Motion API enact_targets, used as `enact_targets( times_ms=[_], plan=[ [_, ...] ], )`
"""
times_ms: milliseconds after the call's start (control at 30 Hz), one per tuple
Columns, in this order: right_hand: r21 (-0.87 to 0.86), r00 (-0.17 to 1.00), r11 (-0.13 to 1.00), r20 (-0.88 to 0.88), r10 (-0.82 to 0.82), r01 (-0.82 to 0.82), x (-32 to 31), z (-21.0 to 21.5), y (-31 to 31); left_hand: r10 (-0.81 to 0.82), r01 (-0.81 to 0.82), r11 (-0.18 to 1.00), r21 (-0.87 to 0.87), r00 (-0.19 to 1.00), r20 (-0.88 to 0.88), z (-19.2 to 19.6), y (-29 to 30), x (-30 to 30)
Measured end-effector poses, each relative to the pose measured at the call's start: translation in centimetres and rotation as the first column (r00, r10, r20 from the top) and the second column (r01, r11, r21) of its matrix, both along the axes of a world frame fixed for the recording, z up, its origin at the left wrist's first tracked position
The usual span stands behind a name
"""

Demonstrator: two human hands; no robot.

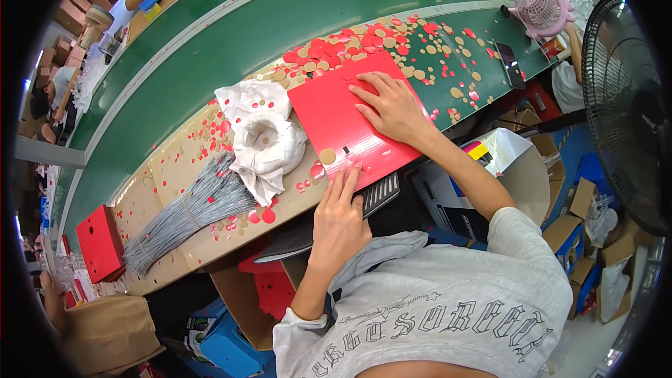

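Observation:
A red corrugated sheet [318, 108] lies on the worktop in front of me, with a small dark slot and a few loose discs on it. My right hand [393, 108] rests flat on its upper right part, fingers spread. At the near edge, my left hand [339, 217] has its fingers stretched onto the sheet, and its thumb is lower, by the edge. Left of the sheet sits a bunched white cloth [245, 147] shaped into a ring. Beyond the sheet, red and brown discs [336, 49] lie scattered.
A bundle of thin grey wires [189, 210] lies at left, near a red stack [101, 241]. A phone [509, 64], a pink fan [542, 5] and a large black fan [626, 112] are at right. Open cartons [234, 301] stand below the table. Another person sits across the green belt [189, 49].

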State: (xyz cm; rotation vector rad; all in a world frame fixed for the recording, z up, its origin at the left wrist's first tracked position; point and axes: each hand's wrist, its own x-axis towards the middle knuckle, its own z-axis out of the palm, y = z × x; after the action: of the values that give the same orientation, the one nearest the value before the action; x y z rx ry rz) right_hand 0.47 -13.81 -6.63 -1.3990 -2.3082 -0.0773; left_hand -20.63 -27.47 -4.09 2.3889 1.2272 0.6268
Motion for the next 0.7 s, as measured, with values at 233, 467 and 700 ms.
enact_targets(
  times_ms=[233, 467, 700],
  plan=[
    [0.015, 0.986, 0.989, -0.075, 0.148, -0.147, -0.1, -0.6, 0.5, -0.011, 0.012, 1.0, 0.021, 0.999, -0.043, 0.1, 0.1, 0.7],
    [0.064, 1.0, 0.998, -0.008, 0.026, -0.026, 0.7, -0.9, 3.5, -0.009, 0.011, 1.0, 0.028, 0.998, -0.069, 0.1, -0.1, 0.6],
    [0.144, 0.995, 0.988, -0.073, 0.067, -0.056, 0.3, -1.3, 3.8, 0.019, -0.015, 0.999, 0.052, 0.996, -0.086, -0.3, -0.3, 1.2]
  ],
)
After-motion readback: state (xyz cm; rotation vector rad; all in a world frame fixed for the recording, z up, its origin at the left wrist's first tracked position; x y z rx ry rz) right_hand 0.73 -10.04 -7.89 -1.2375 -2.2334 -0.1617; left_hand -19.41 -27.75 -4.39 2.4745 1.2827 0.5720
